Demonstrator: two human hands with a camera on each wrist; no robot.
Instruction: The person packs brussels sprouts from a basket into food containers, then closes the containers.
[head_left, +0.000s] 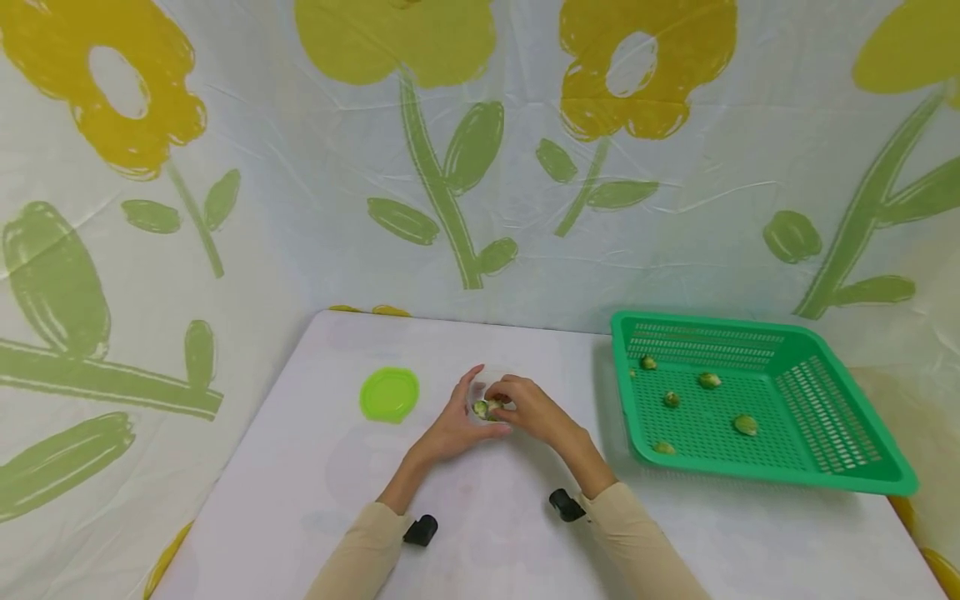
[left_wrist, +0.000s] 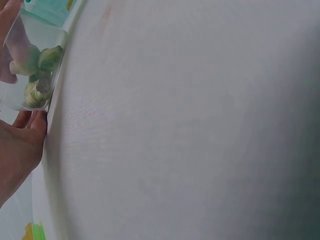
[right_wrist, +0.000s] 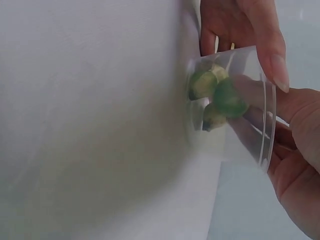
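Note:
A clear plastic container [right_wrist: 245, 150] stands on the table, with several Brussels sprouts [right_wrist: 202, 85] at its bottom. My left hand [head_left: 453, 429] holds it from the left, the thumb by the near rim and the fingers round the far side. Inside the container reach the fingers of my right hand [head_left: 532, 408], which pinch a green Brussels sprout [right_wrist: 230, 100] just above the others. Through the clear wall in the left wrist view, more Brussels sprouts [left_wrist: 37, 92] lie beside those fingertips. The right hand partly covers the container in the head view.
A bright green lid [head_left: 389, 394] lies on the white table [head_left: 465, 508], left of the container. At the right stands a large green basket [head_left: 750, 473] with several loose Brussels sprouts [head_left: 746, 425] spread over its floor. Flowered cloth [head_left: 517, 275] hangs behind the table.

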